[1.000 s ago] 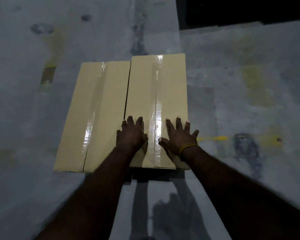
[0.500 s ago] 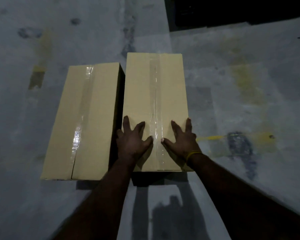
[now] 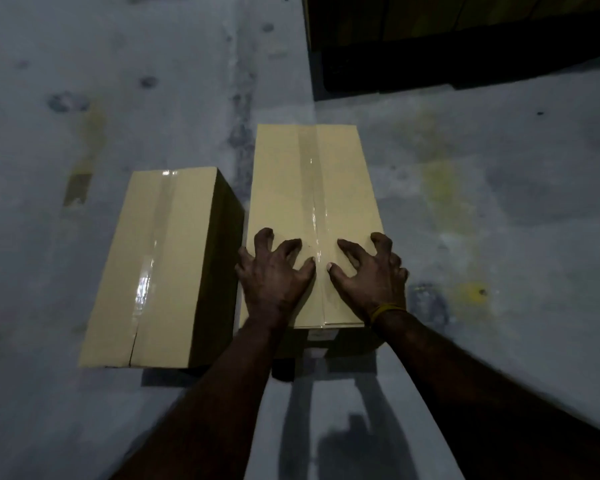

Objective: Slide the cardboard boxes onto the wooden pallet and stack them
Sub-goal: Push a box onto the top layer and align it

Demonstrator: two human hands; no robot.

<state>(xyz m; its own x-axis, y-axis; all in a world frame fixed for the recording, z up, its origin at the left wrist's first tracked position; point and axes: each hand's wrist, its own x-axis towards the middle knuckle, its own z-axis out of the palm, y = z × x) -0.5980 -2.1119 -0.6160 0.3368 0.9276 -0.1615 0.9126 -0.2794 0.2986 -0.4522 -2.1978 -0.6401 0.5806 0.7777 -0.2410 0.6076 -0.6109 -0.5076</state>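
Observation:
Two taped cardboard boxes lie side by side on the concrete floor. The right box (image 3: 312,181) sits further forward than the left box (image 3: 160,258), with a narrow gap between them. My left hand (image 3: 274,275) and my right hand (image 3: 371,275) both press down on the near end of the right box's top, fingers spread and clawed, one on each side of the tape seam. A dark wooden pallet (image 3: 465,29) lies at the top right, beyond the right box and apart from it.
Grey concrete floor (image 3: 499,220) with faded yellow paint marks and dark stains surrounds the boxes. A yellow band is on my right wrist (image 3: 387,310). My arms cast shadows on the floor in front of me.
The right box has slid forward under both hands, away from me and toward the pallet. The left box has stayed behind, and a gap has opened between the two.

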